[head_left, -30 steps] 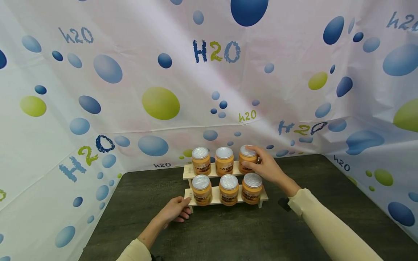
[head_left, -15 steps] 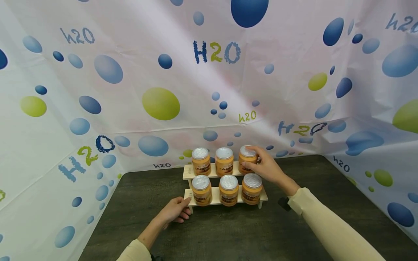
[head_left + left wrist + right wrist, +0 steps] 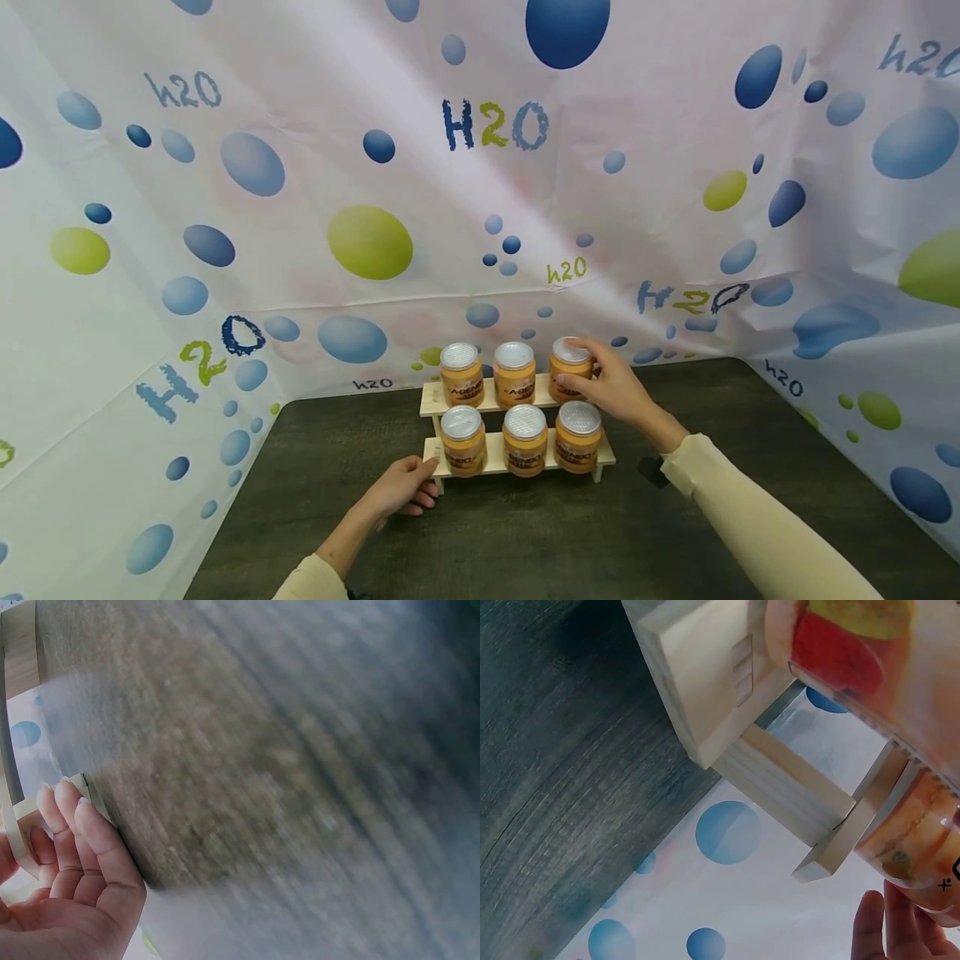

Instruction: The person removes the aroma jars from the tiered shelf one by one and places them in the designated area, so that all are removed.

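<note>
1. Fingers [image 3: 588, 347] of the right hand [image 3: 617, 392] are clamped on the far-right silver-lidded orange jar [image 3: 561, 367], at the right end of the upper tier [image 3: 431, 400].
2. Left hand [image 3: 401, 486] pinches the near left corner of the wooden two-tier stand [image 3: 493, 441].
3. Five matching jars [image 3: 525, 446] stand upright: two far, three near.
4. Dark wood-grain counter [image 3: 525, 542] carries the stand.

A two-step rack [image 3: 493, 442] stands on the bench [image 3: 525, 542], three rear jars [image 3: 515, 382] on its back step, three front jars [image 3: 525, 450] before them. Left fingers [image 3: 109, 847] touch its left end, right fingers [image 3: 868, 926] the rearmost right jar [image 3: 564, 369]; a sheet [image 3: 300, 242] hangs behind.
</note>
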### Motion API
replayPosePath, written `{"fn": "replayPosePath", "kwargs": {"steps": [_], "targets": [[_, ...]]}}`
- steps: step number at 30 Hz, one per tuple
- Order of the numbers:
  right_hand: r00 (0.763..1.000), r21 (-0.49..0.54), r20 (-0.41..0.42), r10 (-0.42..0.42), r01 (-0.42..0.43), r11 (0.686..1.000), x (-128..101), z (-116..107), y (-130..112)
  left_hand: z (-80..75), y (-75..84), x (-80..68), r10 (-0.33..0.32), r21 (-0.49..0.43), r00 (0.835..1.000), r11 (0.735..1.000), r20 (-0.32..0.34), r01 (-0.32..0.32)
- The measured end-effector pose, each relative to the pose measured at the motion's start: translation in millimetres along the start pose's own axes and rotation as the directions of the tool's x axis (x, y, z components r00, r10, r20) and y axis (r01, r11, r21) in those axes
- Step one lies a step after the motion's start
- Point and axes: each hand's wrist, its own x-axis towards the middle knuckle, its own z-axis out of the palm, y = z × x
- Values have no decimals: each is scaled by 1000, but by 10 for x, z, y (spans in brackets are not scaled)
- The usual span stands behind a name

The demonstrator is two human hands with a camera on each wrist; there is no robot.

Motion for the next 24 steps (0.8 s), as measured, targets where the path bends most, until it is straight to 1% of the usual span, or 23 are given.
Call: {"fn": "replayPosePath", "kwargs": {"steps": [14, 19, 24], "targets": [[1000, 6, -18, -1, 1, 1000, -47, -98, 49, 1, 0, 2, 3, 0, 1000, 1000, 10, -3], [1000, -17, -27, 12, -12, 1000, -56, -150, 42, -2, -10, 6, 2, 4, 1000, 1000, 10, -2], [999, -30, -34, 6, -7, 1000, -70, -199, 44, -3, -15, 7, 2, 6, 1000, 1000, 3, -2]]}}
